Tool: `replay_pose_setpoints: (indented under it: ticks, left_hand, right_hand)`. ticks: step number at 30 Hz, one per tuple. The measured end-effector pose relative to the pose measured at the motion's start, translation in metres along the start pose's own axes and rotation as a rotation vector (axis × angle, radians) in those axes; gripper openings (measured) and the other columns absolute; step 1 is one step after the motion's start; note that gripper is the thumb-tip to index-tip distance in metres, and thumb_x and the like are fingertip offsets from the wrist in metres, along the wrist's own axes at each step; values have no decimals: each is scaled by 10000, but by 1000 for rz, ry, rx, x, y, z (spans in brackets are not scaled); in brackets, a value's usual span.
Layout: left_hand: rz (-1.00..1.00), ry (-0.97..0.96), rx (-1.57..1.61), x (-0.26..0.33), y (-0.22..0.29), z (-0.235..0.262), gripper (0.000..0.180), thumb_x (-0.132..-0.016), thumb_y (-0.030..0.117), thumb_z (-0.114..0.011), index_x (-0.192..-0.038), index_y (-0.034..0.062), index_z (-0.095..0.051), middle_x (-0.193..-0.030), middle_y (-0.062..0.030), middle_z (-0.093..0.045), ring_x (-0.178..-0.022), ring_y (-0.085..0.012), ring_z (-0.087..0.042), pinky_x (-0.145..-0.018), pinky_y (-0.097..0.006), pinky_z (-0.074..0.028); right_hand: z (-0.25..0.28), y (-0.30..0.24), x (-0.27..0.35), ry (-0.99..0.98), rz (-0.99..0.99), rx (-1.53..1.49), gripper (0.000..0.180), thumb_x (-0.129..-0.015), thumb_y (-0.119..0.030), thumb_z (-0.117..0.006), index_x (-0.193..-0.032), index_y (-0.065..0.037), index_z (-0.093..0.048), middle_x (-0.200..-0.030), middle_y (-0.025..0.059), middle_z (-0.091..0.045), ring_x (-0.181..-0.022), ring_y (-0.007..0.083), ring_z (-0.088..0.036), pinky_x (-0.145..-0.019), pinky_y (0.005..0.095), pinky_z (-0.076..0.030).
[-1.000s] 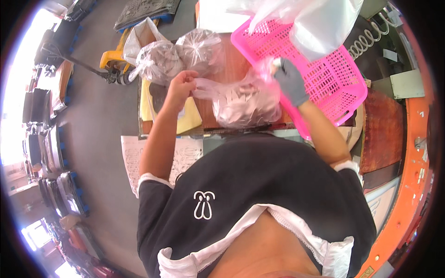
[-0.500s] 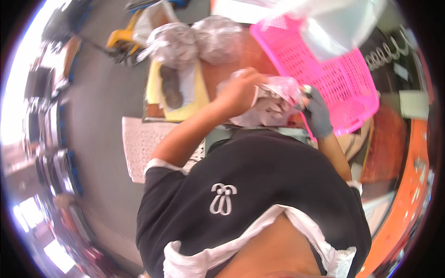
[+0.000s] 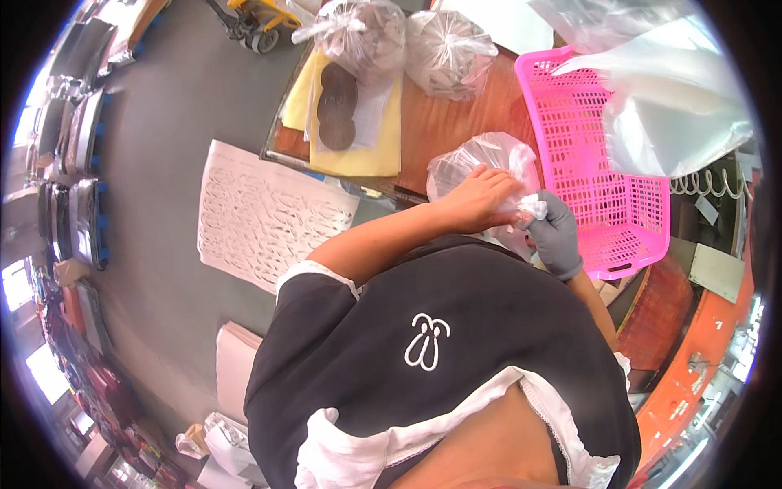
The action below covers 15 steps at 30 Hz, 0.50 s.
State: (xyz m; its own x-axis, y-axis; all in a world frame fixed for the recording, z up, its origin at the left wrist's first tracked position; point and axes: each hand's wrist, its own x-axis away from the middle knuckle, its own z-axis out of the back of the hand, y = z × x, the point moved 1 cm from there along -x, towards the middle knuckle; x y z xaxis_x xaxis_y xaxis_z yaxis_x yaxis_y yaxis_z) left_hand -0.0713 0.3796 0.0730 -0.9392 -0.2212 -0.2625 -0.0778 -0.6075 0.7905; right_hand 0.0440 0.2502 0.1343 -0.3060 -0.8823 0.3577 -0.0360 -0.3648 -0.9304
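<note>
A clear plastic bag (image 3: 481, 155) lies on the near part of the brown table, close against my body. My bare left hand (image 3: 486, 198) is closed on its gathered top, the fingers laid together over the film. My right hand (image 3: 558, 236), in a grey glove with bare fingertips, pinches the bunched white neck (image 3: 533, 205) of the same bag. Both hands meet there, and the left one hides part of the bag. What the bag contains is hardly visible now.
Right of the bag stands a pink plastic basket (image 3: 562, 122), with loose clear plastic bags (image 3: 676, 106) over its far side. Two filled, knotted bags (image 3: 450, 57) sit at the back. Yellow sheets (image 3: 379, 155) bear a dark brown lobed piece (image 3: 336, 106). A patterned white sheet (image 3: 269, 220) is at left.
The bag's mouth, earlier spread with pale pieces showing inside, is now gathered between my hands. Both hands have come closer together and toward my body. The whole view has shifted.
</note>
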Motion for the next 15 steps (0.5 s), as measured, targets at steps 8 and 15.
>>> replay_pose_setpoints:
  ticks: [8,15]
  left_hand:
    - [615,154,722,6,-11,-26,195,-891,225,-491,-875,31,-502,-721,-178,-586,-696,-363,-578,-611,-423,-444]
    - [291,-87,16,-7,8,-51,298,-819,207,-502,-1092,93,-468,-759,-166,-631,-724,-367,-615,-631,-494,-456]
  right_hand:
    - [17,-29,17,412,153,-20,297,-833,-41,-567,-1126,-24,-514,-943,41,-573,-791,95,-542,-693,244,-463]
    - [-11,-11,27,-196,773,969,270,-729,-74,-640,-984,-35,-563,-836,106,-542,-804,278,-540,-712,362,-447]
